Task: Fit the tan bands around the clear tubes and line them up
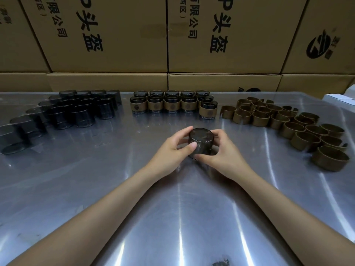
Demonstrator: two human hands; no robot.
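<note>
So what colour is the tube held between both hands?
Smoky dark grey, see-through: the short round tube has no tan band yet. Head view shows it.

Bare tubes [63, 110] left, banded tubes [172, 102] centre, bands [288, 121] right

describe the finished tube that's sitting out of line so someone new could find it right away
Look at the banded tubes at mid-back of the metal table, between the bare tubes and loose bands. At the right end, one tube stands nearer than the front row, alone.
</note>
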